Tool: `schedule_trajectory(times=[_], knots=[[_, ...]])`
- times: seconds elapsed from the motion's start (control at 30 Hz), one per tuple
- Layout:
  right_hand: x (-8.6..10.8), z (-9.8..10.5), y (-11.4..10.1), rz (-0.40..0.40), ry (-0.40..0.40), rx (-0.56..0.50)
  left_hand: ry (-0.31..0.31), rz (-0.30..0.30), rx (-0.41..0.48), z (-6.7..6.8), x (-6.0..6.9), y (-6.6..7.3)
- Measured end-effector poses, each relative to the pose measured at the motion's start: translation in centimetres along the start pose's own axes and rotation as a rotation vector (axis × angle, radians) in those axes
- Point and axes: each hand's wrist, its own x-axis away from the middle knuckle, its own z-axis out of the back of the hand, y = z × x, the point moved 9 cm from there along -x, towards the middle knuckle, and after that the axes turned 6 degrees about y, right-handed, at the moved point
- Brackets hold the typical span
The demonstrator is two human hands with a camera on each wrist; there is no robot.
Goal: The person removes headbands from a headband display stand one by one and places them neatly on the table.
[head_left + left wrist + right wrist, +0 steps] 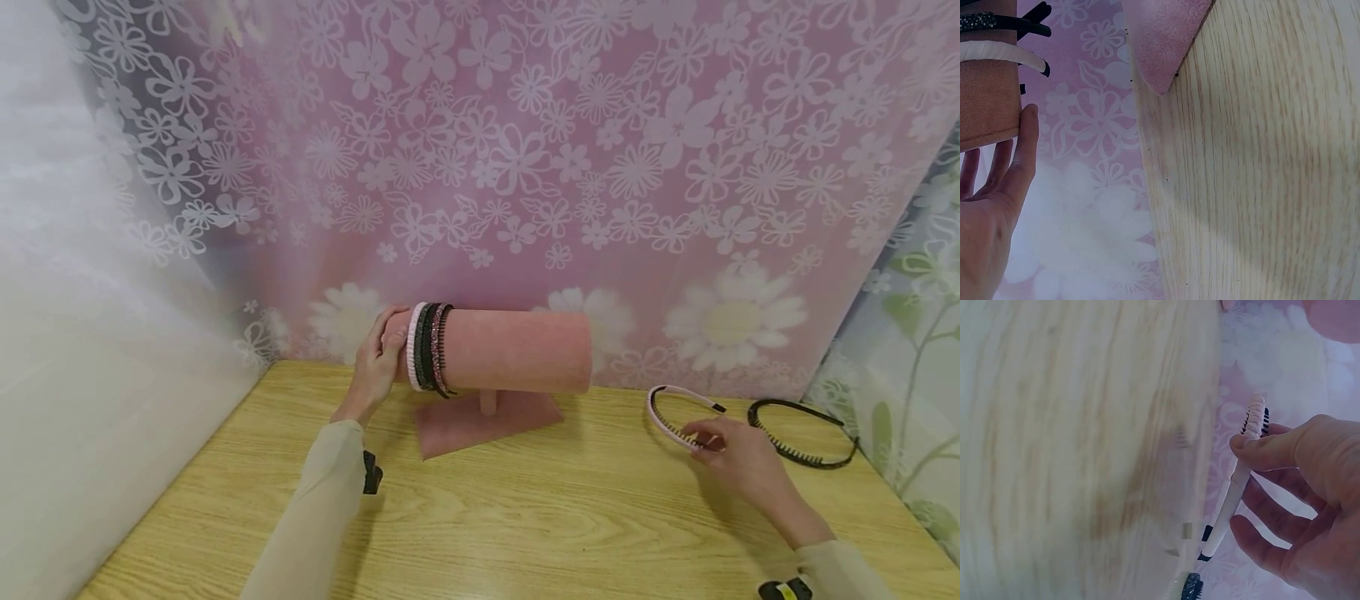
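Two hands [375,362] [746,467]; left grips one stand [517,350]; right pinches one pale headband [1229,509].

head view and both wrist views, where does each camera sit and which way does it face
Head: worn on the head, facing forward and down at the pink display roll and table; left hand, right hand and both sleeves show.
Left wrist: on the left wrist, facing the pink display roll's end and the table; only the left hand shows.
Right wrist: on the right wrist, facing the pale pink headband; only the right hand shows.
Shared: head and right wrist both show the right hand pinching that headband.
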Motion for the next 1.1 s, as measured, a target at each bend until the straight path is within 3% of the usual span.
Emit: schedule_trajectory(times=[0.5, 1.1], knots=[[0.0, -1.0, 2.6, -0.023, -0.086, 0.051, -0.012, -0.024, 0.037, -0.1, 0.0, 0.2], [0.4, -1.3, 3.3, -0.022, -0.116, 0.036, 0.001, -0.044, 0.014, -0.1, 0.0, 0.4]])
